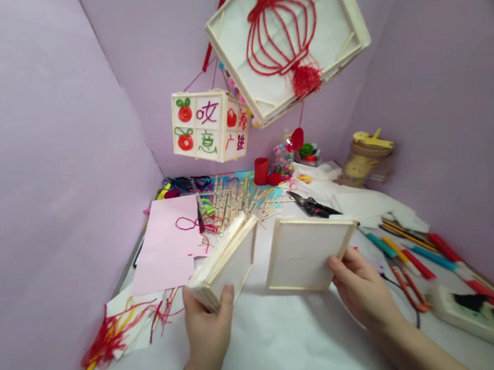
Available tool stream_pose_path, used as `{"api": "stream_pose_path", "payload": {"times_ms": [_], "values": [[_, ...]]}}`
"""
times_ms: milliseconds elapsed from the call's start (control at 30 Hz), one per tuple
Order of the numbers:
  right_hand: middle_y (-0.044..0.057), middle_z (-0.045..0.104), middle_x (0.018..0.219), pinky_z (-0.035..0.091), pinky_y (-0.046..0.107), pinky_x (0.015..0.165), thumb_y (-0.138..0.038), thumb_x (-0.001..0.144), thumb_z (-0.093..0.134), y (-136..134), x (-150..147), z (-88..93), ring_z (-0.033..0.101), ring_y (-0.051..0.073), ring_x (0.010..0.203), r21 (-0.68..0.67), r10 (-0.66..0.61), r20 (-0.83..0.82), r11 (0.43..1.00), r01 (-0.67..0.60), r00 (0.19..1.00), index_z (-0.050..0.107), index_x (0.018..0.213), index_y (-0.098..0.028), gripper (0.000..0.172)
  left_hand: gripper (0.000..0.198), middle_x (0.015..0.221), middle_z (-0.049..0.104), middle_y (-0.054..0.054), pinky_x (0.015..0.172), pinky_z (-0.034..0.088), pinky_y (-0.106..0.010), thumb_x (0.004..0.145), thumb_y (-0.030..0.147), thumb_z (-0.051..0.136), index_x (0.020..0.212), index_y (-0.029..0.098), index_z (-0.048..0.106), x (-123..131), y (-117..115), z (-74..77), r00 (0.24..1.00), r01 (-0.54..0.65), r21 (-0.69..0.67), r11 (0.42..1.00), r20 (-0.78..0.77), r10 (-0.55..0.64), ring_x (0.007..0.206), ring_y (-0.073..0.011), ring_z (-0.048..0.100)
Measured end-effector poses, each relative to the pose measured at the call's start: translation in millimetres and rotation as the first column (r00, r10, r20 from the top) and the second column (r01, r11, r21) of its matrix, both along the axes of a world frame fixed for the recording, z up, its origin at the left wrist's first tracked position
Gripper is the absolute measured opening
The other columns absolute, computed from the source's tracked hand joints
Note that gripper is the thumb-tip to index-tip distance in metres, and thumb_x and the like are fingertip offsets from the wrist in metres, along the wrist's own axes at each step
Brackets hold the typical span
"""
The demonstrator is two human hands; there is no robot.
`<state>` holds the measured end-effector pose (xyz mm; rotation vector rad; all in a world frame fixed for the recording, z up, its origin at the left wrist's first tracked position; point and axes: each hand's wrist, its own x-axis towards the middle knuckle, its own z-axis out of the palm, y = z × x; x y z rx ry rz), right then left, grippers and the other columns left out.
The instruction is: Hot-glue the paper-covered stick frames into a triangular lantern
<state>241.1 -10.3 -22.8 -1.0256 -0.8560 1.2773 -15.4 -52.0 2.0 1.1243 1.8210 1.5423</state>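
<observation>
Red threads [106,338]: left of the left hand [209,330], apart from its fingers.
Pink sheet [166,239]: beyond the left fingers, a little to their left.
Left grip: thumb pressed on the right-hand face, the other fingers wrapped behind and mostly hidden, pinching the near end of a stack of frames [228,257].
Stack position: between left thumb and fingers, tilted, its far end rising up and right past the fingertips.
Thin sticks [233,203]: beyond the left fingertips, behind the stack.
Single frame [308,253]: left of the right hand [364,291], standing tilted, its lower right part between thumb and fingers, the rest reaching left past the thumb tip.
Cutters [311,204]: beyond the right fingers, behind the single frame's top edge.
Right grip: thumb on the near face, fingers curled behind, pinching the single frame.
Power strip [472,318]: right of the right fingers, well apart.
</observation>
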Motion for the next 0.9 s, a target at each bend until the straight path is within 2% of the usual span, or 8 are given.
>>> {"api": "stream_pose_path", "payload": {"times_ms": [100, 200, 333, 433, 567, 733, 800, 900], "values": [[0.005, 0.072, 0.108, 0.048, 0.037, 0.087, -0.042, 0.077, 0.073, 1, -3, 5.0, 0.063, 0.026, 0.100, 0.021, 0.080, -0.032, 0.997, -0.079, 0.996, 0.067, 0.105, -0.026, 0.032, 0.048, 0.100, 0.064, -0.007, 0.087, 0.051, -0.036, 0.073, 0.047, 0.071, 0.105, 0.020, 0.047, -1, 4, 0.7, 0.997, 0.055, 0.000, 0.998, 0.062, -0.055, 0.097, -0.0245, 0.064], [0.006, 0.070, 0.111, 0.047, 0.036, 0.088, -0.041, 0.081, 0.070, 3, -9, 3.2, 0.061, 0.025, 0.102, 0.077, 0.151, 0.039, 0.985, -0.154, 0.988, 0.066, 0.109, -0.025, 0.033, 0.058, 0.101, 0.063, -0.007, 0.082, 0.053, -0.035, 0.074, 0.060, 0.065, 0.111, 0.021, 0.044, 3, 6, -2.3, 0.960, 0.238, 0.038, 0.970, 0.144, -0.241, 0.093, -0.0233, 0.065], [0.006, 0.064, 0.123, 0.044, 0.035, 0.093, -0.039, 0.084, 0.066, 1, -23, -0.5, 0.057, 0.024, 0.111, 0.187, 0.149, 0.110, 0.968, -0.168, 0.983, 0.060, 0.116, -0.028, 0.034, 0.083, 0.107, 0.064, -0.007, 0.083, 0.054, -0.036, 0.055, 0.072, 0.072, 0.114, 0.024, 0.041, 13, 0, -12.0, 0.868, 0.440, 0.064, 0.896, 0.224, -0.442, 0.095, -0.0250, 0.064], [0.005, 0.060, 0.131, 0.042, 0.036, 0.097, -0.037, 0.087, 0.064, -3, -33, 3.0, 0.055, 0.023, 0.119, 0.200, 0.180, 0.092, 0.960, -0.195, 0.979, 0.049, 0.130, -0.034, 0.046, 0.086, 0.111, 0.062, -0.008, 0.091, 0.052, -0.042, 0.048, 0.055, 0.085, 0.113, 0.024, 0.039, 18, -9, -21.8, 0.880, 0.458, 0.008, 0.889, 0.141, -0.454, 0.103, -0.0282, 0.062], [0.007, 0.062, 0.129, 0.044, 0.037, 0.098, -0.042, 0.086, 0.064, -8, -38, 9.0, 0.056, 0.025, 0.117, 0.172, 0.259, 0.133, 0.944, -0.280, 0.957, 0.054, 0.127, -0.029, 0.045, 0.067, 0.118, 0.058, -0.013, 0.101, 0.045, -0.047, 0.069, 0.029, 0.072, 0.122, 0.020, 0.033, 15, -13, -25.7, 0.886, 0.454, -0.012, 0.891, -0.105, -0.452, 0.115, -0.0293, 0.057], [0.009, 0.066, 0.118, 0.050, 0.038, 0.091, -0.044, 0.086, 0.063, -14, -32, 6.1, 0.062, 0.026, 0.106, 0.189, 0.183, 0.218, 0.956, -0.225, 0.959, 0.060, 0.116, -0.025, 0.036, 0.070, 0.121, 0.056, -0.014, 0.097, 0.050, -0.045, 0.075, 0.022, 0.067, 0.134, 0.020, 0.030, 3, 4, -7.1, 0.679, 0.733, 0.176, 0.657, -0.250, -0.691, 0.115, -0.0284, 0.058], [0.009, 0.064, 0.122, 0.048, 0.040, 0.096, -0.042, 0.086, 0.064, -16, -30, 7.0, 0.060, 0.027, 0.112, 0.206, 0.190, 0.230, 0.949, -0.238, 0.955, 0.058, 0.120, -0.026, 0.038, 0.071, 0.130, 0.050, -0.015, 0.102, 0.046, -0.047, 0.077, 0.025, 0.069, 0.137, 0.023, 0.031, 2, 7, -0.2, 0.704, 0.710, 0.225, 0.667, -0.268, -0.658, 0.122, -0.0296, 0.052], [0.010, 0.061, 0.128, 0.046, 0.042, 0.101, -0.045, 0.085, 0.063, -19, -32, 14.5, 0.057, 0.028, 0.118, 0.255, 0.235, 0.270, 0.918, -0.305, 0.934, 0.055, 0.126, -0.027, 0.045, 0.084, 0.145, 0.038, -0.014, 0.109, 0.037, -0.049, 0.079, 0.041, 0.070, 0.145, 0.029, 0.020, 10, 2, 6.0, 0.807, 0.584, 0.311, 0.750, -0.130, -0.575, 0.134, -0.0310, 0.041]]}}
